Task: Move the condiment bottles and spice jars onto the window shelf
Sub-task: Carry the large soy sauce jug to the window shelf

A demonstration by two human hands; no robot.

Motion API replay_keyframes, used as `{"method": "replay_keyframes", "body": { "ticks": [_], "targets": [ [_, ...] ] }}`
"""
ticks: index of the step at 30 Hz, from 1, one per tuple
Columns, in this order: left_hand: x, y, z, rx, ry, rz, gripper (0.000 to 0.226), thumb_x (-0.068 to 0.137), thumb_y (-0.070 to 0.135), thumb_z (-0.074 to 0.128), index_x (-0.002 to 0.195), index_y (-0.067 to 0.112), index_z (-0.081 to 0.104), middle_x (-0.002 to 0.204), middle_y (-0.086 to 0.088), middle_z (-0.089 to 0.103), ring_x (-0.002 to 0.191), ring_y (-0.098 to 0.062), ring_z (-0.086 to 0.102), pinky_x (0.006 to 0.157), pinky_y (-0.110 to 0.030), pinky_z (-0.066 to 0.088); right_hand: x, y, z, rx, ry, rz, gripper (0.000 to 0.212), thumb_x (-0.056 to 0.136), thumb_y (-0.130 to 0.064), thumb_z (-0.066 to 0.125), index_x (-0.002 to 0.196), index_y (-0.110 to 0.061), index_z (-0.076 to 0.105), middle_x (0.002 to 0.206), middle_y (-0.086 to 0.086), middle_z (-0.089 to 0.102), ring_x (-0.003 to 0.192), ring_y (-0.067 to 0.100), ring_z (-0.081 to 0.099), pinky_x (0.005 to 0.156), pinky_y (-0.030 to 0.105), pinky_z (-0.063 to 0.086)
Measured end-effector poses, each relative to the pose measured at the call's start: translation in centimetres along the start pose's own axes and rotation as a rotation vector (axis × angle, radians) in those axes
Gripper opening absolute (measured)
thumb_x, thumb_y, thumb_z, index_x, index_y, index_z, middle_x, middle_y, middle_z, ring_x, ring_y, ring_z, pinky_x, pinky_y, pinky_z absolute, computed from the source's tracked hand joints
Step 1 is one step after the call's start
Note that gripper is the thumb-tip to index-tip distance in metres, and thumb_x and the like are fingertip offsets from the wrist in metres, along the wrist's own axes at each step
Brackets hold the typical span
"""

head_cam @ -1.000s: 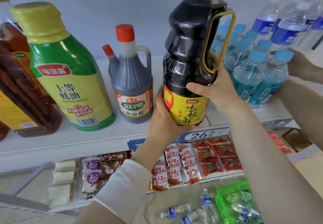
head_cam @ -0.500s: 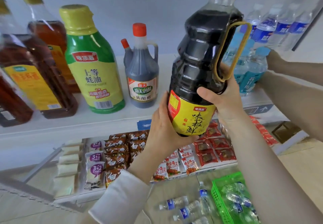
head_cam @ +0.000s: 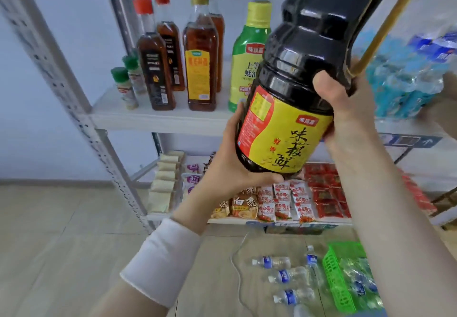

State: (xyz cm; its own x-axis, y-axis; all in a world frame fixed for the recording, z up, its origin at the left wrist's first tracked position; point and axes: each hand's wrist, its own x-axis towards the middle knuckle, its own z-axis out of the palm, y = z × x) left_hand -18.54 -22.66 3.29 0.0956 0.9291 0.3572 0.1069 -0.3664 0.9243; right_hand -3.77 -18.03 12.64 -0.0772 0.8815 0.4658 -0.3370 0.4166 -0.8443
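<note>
A big dark soy sauce bottle [head_cam: 304, 69] with a yellow label and a gold handle fills the upper right, tilted to the right in front of the shelf. My left hand [head_cam: 227, 166] cups its base from below. My right hand [head_cam: 343, 104] grips its side under the handle. On the white shelf [head_cam: 158, 119] behind stand a green oyster sauce bottle [head_cam: 247, 52], several brown oil bottles [head_cam: 200, 54] and two small green-capped spice jars [head_cam: 125, 87]. The soy bottle's cap is out of frame.
Blue-capped water bottles [head_cam: 400, 84] crowd the shelf's right part. Snack packets [head_cam: 291, 200] fill the lower shelf. On the floor lie loose water bottles [head_cam: 284, 274] and a green basket [head_cam: 346, 279]. A perforated metal upright [head_cam: 74, 109] stands at left. Another person's hand [head_cam: 447, 104] shows at the right edge.
The view has pulled back and swung left, so more of the shelf's left end shows. The soy sauce bottle sits higher and closer in frame, more tilted, still held in both hands.
</note>
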Motion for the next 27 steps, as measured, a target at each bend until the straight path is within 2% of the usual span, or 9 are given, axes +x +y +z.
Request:
{"method": "replay_keyframes", "body": {
  "ticks": [2,5,10,13,16,18,21,23,27],
  "targets": [
    [-2.3,0.5,-1.8,0.002,0.040,-0.033,0.123,0.052,0.033,0.081,0.146,0.014,0.004,0.146,-0.005,0.032,0.129,-0.007,0.041,0.099,-0.022,0.042,-0.8,0.4,2.5,-0.013,-0.056,0.035,0.071,0.044,-0.038,0.088,0.106,-0.017,0.060,0.093,-0.006,0.073,0.095,0.019,0.067,0.079,0.034,0.052],
    [-6.0,1.0,-4.2,0.020,0.158,-0.098,0.122,0.052,0.041,0.082,0.146,0.017,0.008,0.140,0.000,0.040,0.125,-0.005,0.045,0.097,-0.019,0.043,-2.0,1.8,6.1,0.010,-0.183,0.115,0.061,0.046,-0.037,0.086,0.100,-0.022,0.063,0.094,-0.005,0.073,0.095,0.019,0.067,0.079,0.034,0.054],
    [-12.7,1.2,-9.1,0.012,0.361,-0.183,0.123,0.050,0.046,0.084,0.145,0.020,0.012,0.135,0.003,0.046,0.123,-0.008,0.049,0.100,-0.033,0.046,-4.9,4.5,13.2,0.077,-0.363,0.270,0.048,0.054,-0.033,0.073,0.099,-0.022,0.063,0.093,-0.005,0.073,0.092,0.016,0.068,0.074,0.028,0.053],
    [-17.0,1.3,-12.3,-0.010,0.481,-0.218,0.119,0.050,0.044,0.085,0.144,0.021,0.016,0.133,0.004,0.048,0.122,-0.009,0.050,0.096,-0.030,0.048,-6.9,6.1,18.5,0.101,-0.478,0.346,0.052,0.056,-0.033,0.073,0.105,-0.018,0.062,0.100,0.001,0.071,0.094,0.020,0.068,0.075,0.030,0.054],
    [-22.1,1.8,-15.8,-0.024,0.595,-0.250,0.113,0.051,0.039,0.085,0.142,0.023,0.020,0.132,0.007,0.049,0.122,-0.007,0.050,0.091,-0.021,0.048,-9.8,7.9,24.6,0.141,-0.572,0.438,0.052,0.054,-0.031,0.076,0.103,-0.020,0.064,0.096,-0.001,0.073,0.090,0.018,0.069,0.071,0.028,0.054],
    [-25.6,2.2,-18.8,-0.012,0.675,-0.278,0.114,0.051,0.037,0.085,0.142,0.022,0.020,0.133,0.006,0.049,0.121,-0.006,0.050,0.089,-0.019,0.047,-12.3,8.8,29.1,0.149,-0.628,0.498,0.059,0.049,-0.033,0.082,0.104,-0.019,0.064,0.097,-0.002,0.073,0.090,0.017,0.069,0.071,0.029,0.054],
    [-31.4,2.2,-24.1,0.006,0.792,-0.306,0.114,0.054,0.021,0.089,0.144,0.018,0.018,0.132,0.005,0.049,0.119,-0.003,0.051,0.090,-0.018,0.047,-16.4,10.3,36.4,0.170,-0.725,0.545,0.070,0.051,-0.034,0.085,0.113,-0.011,0.061,0.103,0.005,0.071,0.093,0.019,0.068,0.072,0.029,0.054],
    [-35.3,1.9,-28.0,0.006,0.850,-0.321,0.109,0.059,0.008,0.084,0.145,0.017,0.016,0.130,0.007,0.049,0.117,-0.001,0.052,0.088,-0.016,0.047,-19.2,11.5,41.5,0.174,-0.761,0.574,0.083,0.048,-0.042,0.085,0.118,-0.006,0.058,0.108,0.009,0.068,0.095,0.021,0.068,0.073,0.030,0.054],
    [-42.6,1.8,-34.3,-0.015,0.958,-0.369,0.111,0.058,0.009,0.085,0.145,0.018,0.015,0.131,0.005,0.049,0.117,-0.002,0.052,0.090,-0.018,0.047,-24.6,14.0,50.8,0.158,-0.844,0.649,0.084,0.050,-0.038,0.083,0.122,-0.005,0.056,0.113,0.013,0.067,0.096,0.023,0.067,0.074,0.032,0.055]
  ]
}}
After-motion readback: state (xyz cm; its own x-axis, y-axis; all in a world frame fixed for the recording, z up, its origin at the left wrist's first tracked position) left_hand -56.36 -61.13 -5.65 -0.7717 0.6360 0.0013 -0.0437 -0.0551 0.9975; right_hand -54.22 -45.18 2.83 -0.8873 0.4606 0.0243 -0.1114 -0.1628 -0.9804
